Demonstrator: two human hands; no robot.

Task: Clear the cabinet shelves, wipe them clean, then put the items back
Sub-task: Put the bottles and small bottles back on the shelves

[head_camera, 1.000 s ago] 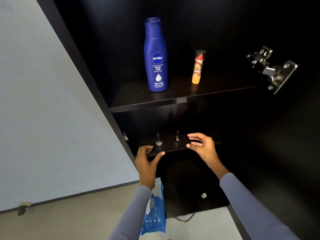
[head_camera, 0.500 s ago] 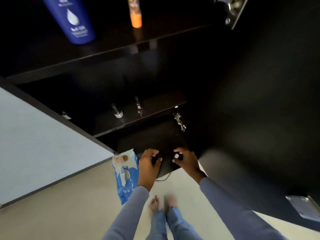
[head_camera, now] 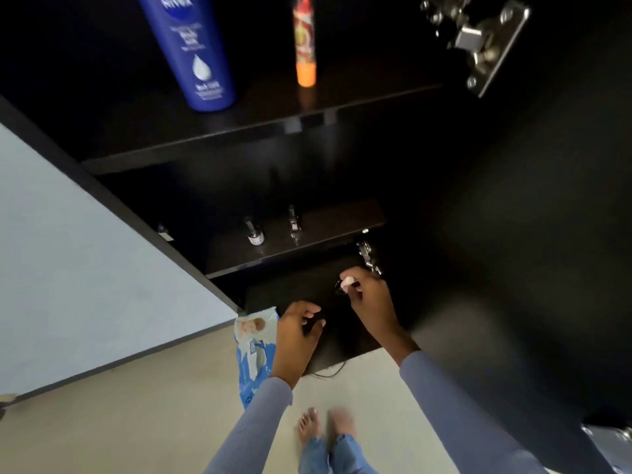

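Head view looks down into a dark open cabinet. At the upper centre of the frame, the top dark shelf carries a tall blue plastic lotion bottle and, to its right and apart from it, a slim orange-capped tube, both upright. Mid-frame, the lower dark shelf holds two small dark-capped glass bottles standing near each other. Below that shelf, the right hand pinches a small white round object between thumb and fingertips; what it is cannot be told. Lower left of it, the left hand is loosely curled, fingers bent and slightly spread, holding nothing visible. A blue-and-white wipes packet shows just left of that hand, over the pale floor.
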